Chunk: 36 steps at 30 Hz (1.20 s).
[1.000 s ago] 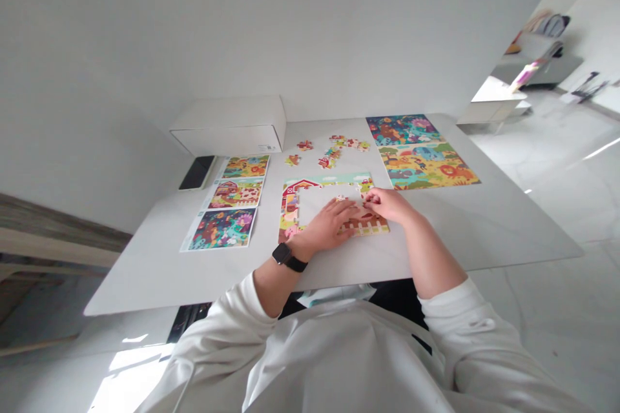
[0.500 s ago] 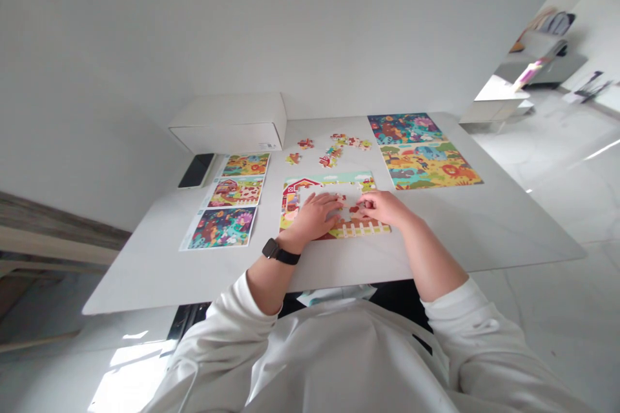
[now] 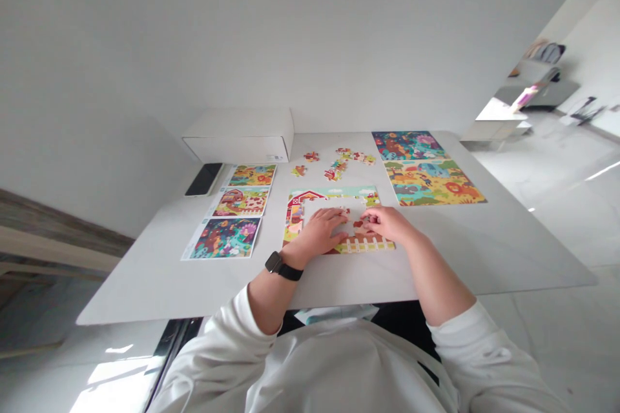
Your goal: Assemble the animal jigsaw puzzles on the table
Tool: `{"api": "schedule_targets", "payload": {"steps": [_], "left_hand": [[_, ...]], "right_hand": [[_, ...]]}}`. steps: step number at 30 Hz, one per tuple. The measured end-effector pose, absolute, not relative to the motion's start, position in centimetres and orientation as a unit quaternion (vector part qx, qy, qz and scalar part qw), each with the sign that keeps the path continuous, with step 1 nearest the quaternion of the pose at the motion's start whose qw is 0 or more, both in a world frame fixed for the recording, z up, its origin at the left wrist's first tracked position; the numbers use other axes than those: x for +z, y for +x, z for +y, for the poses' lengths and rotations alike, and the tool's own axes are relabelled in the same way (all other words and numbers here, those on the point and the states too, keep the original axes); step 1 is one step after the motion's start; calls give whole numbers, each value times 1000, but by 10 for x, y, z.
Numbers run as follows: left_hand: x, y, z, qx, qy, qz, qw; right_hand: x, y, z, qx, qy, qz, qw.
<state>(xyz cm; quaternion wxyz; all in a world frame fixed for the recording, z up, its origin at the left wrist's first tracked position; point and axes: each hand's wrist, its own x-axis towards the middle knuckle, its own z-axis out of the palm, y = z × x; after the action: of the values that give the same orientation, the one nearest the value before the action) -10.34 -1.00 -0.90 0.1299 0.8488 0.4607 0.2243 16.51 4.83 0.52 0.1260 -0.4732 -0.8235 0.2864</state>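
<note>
A half-built farm jigsaw (image 3: 310,199) with a red barn and a white fence lies on the white table (image 3: 484,239) in front of me. My left hand (image 3: 318,232), with a black watch on its wrist, rests flat on the puzzle's lower left, fingers spread. My right hand (image 3: 390,222) sits at the puzzle's right side, its fingers curled and pinching at a small reddish piece (image 3: 359,224) by the bare middle. Several loose pieces (image 3: 339,164) lie scattered behind the puzzle.
Two finished colourful puzzles (image 3: 426,171) lie at the back right. Three picture cards (image 3: 235,213) lie in a column at the left, a black phone (image 3: 204,179) beyond them. A white box (image 3: 242,135) stands against the wall.
My left hand slid left off the lower right of the puzzle onto its lower left. My right hand stayed at the right side. The camera tilted a little, shifting the table down in view.
</note>
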Motion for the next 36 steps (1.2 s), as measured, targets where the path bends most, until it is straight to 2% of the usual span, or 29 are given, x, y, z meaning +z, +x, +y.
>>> {"api": "schedule_targets", "payload": {"steps": [6, 10, 14, 19, 28, 36], "left_hand": [[-5, -106, -13, 219, 843, 472, 137], [8, -113, -11, 335, 798, 479, 146], [19, -121, -6, 429, 707, 517, 222], [23, -125, -1, 461, 620, 537, 338], [18, -121, 0, 472, 579, 544, 383], [19, -115, -1, 462, 583, 542, 392]], "right_hand": [[7, 166, 48, 270, -488, -809, 188], [26, 165, 52, 256, -488, -812, 192], [48, 164, 75, 230, -476, -832, 167], [61, 164, 128, 185, -511, -827, 140], [41, 156, 219, 162, -610, -769, 100], [24, 149, 263, 105, -656, -736, 130]]}}
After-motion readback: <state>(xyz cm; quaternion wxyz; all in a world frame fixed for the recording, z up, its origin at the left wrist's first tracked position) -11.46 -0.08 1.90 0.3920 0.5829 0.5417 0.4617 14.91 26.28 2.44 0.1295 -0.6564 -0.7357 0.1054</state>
